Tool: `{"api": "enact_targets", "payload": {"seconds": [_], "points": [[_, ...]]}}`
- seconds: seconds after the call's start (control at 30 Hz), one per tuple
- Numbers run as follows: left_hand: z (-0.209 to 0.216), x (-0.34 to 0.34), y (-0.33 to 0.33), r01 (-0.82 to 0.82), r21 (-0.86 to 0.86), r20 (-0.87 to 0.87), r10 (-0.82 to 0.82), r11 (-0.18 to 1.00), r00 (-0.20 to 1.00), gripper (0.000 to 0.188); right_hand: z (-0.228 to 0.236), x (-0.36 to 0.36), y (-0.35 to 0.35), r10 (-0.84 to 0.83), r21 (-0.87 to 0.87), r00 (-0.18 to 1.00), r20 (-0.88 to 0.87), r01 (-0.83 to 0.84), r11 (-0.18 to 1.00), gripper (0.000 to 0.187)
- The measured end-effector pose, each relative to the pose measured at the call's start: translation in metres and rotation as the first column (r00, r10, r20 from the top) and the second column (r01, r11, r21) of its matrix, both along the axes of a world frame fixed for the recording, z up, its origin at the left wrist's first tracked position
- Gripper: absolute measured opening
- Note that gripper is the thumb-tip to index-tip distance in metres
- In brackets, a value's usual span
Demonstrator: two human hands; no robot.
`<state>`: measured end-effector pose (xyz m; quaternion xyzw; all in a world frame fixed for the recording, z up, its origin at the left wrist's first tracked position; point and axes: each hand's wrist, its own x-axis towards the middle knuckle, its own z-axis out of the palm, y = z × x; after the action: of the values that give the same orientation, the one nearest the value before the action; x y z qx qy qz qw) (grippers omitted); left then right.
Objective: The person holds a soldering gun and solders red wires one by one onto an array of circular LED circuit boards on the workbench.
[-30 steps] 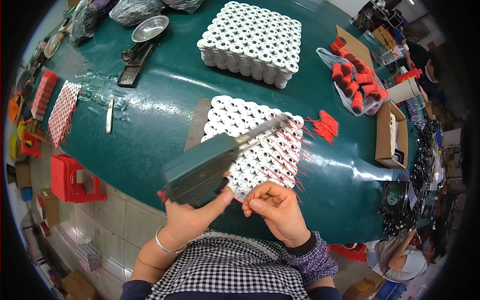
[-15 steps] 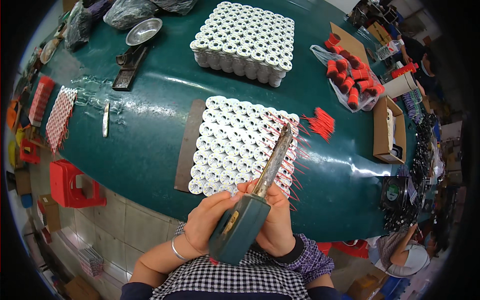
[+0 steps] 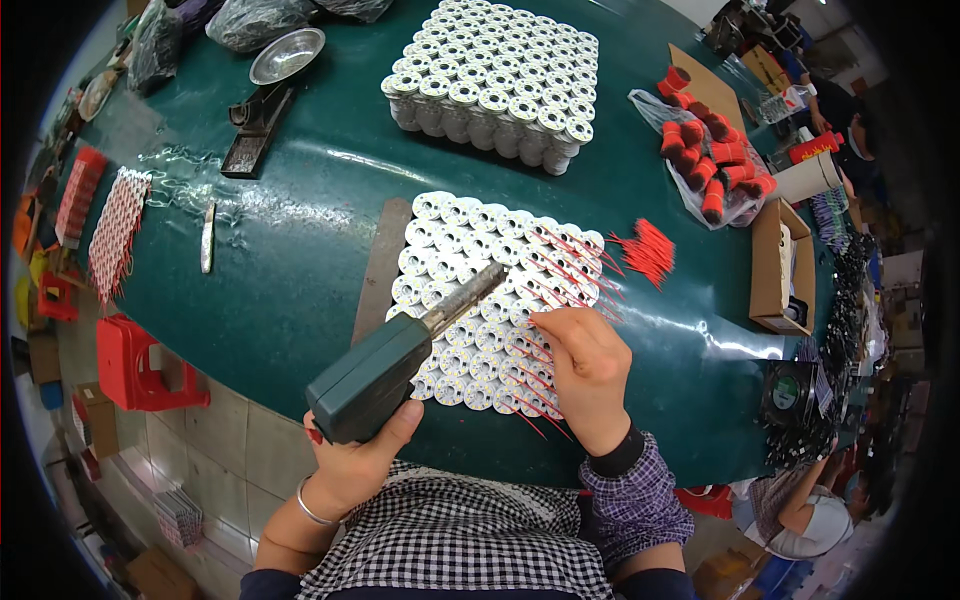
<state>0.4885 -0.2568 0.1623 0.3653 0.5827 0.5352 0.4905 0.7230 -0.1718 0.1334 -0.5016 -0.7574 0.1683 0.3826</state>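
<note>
My left hand (image 3: 365,455) is wrapped round the dark green handle of a soldering gun (image 3: 370,380). Its long metal tip points up and right, over a block of round white LED boards (image 3: 455,325). My right hand (image 3: 592,375) is pinched at the right part of that block, thumb and forefinger together on what looks like the end of a thin red wire (image 3: 531,321), mostly hidden by the fingers. More red wires (image 3: 575,255) lie slanting across the right-hand boards, their ends sticking out past the edge.
A brown strip (image 3: 380,265) runs along the block's left side. Beyond stands a tall stack of boards (image 3: 490,95). To the right lie a bundle of red wires (image 3: 648,252), a bag of red-and-black pieces (image 3: 715,160) and a cardboard box (image 3: 785,270). A knife-like tool (image 3: 208,238) lies left.
My hands have moved apart. The left has carried the soldering gun left and down, lowering its tip over the boards; the right has left the gun and moved to the boards' right side.
</note>
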Motion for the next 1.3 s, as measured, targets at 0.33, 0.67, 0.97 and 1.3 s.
{"api": "enact_targets", "payload": {"seconds": [0.33, 0.67, 0.97, 1.3], "points": [[-0.003, -0.007, 0.004, 0.178, -0.002, -0.179, -0.175, 0.984, 0.968, 0.024, -0.016, -0.002, 0.000, -0.035, 0.109, 0.977, 0.211, 0.013, 0.994, 0.024], [-0.011, -0.009, 0.009, 0.286, 0.045, -0.289, -0.262, 0.957, 0.921, 0.024, -0.018, -0.002, 0.000, -0.017, 0.116, 0.973, 0.228, -0.010, 0.993, 0.026], [-0.012, -0.008, 0.010, 0.284, 0.008, -0.296, -0.269, 0.959, 0.917, 0.018, -0.017, -0.003, 0.000, -0.015, 0.113, 0.969, 0.248, -0.014, 0.993, 0.027], [-0.013, -0.013, 0.007, 0.329, 0.042, -0.400, -0.286, 0.943, 0.871, 0.022, -0.021, -0.003, -0.002, -0.013, 0.113, 0.962, 0.272, -0.018, 0.993, 0.028]]}}
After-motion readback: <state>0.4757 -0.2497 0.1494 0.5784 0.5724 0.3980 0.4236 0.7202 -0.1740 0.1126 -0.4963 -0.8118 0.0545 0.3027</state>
